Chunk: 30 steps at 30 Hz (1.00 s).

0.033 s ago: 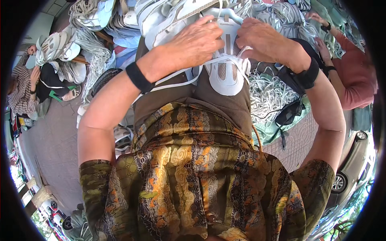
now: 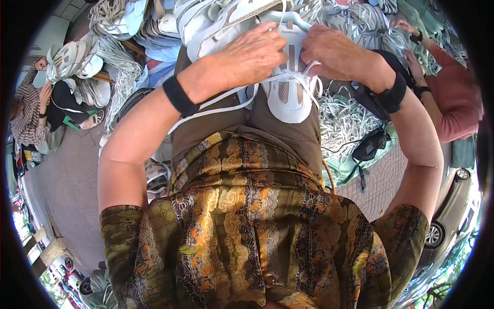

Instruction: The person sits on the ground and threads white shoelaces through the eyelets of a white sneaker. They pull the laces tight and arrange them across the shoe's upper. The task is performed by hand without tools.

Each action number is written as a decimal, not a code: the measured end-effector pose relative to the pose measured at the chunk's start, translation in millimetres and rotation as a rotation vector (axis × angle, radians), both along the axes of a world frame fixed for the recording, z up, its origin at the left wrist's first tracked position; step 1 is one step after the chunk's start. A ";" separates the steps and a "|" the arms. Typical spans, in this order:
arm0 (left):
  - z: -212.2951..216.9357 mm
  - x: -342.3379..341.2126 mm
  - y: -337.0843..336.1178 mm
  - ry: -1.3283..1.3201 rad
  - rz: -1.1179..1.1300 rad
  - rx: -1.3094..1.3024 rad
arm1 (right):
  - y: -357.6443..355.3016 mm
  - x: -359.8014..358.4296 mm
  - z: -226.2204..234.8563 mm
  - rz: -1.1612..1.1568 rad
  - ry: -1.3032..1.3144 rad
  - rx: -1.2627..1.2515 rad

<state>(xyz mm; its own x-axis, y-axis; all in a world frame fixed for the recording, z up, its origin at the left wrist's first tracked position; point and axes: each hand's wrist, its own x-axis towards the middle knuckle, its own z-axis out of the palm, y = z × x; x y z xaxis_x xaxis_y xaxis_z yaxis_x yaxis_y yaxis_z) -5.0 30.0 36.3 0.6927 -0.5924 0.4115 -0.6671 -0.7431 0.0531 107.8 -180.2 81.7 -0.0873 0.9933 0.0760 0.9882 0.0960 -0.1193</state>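
A white and grey shoe upper point(image 2: 289, 105) lies on my brown-trousered lap, its rounded toe end toward me. White shoelace point(image 2: 218, 98) is threaded across its middle and trails left over my thigh. My left hand point(image 2: 254, 54) is closed at the upper's left side, fingertips pinching a lace whose strand rises past the index finger. On the opposite side, my right hand point(image 2: 334, 54) has its fingers curled against the upper's edge, gripping it, with the thumb beside the lacing. The fingertips of both hands are partly hidden.
More shoe uppers point(image 2: 213, 23) are heaped just beyond my hands. Loose white laces point(image 2: 342, 121) lie on a green sheet point(image 2: 350, 167) at right, beside a black pouch point(image 2: 371, 143). A person in a striped top point(image 2: 31, 116) sits left; another in a pink top point(image 2: 453, 92) works right.
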 end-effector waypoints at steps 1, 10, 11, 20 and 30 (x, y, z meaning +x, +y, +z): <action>0.0 4.2 0.9 0.013 -0.019 0.010 | 1.2 2.5 -3.2 0.030 -0.015 -0.011; -1.0 16.0 -18.0 0.102 -0.096 0.025 | 0.3 -7.4 -10.8 -0.082 -0.193 -0.217; 0.4 13.2 -18.4 0.126 -0.074 0.105 | 2.7 -12.0 -4.5 -0.062 -0.201 -0.187; -15.3 11.1 -48.9 0.358 0.344 0.200 | 14.8 -14.0 -17.6 -0.261 -0.286 -0.307; -83.7 20.0 -36.5 0.296 0.429 -0.143 | 30.5 -16.2 -26.1 -0.524 -0.085 -0.377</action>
<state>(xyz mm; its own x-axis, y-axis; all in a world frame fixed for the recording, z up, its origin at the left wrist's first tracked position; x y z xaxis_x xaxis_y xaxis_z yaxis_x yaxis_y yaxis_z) 15.1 -6.5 -47.4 0.9586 -0.1829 0.2181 -0.2462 -0.9173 0.3129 91.5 -149.7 55.6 0.4260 0.8628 -0.2722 0.9000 -0.4348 0.0303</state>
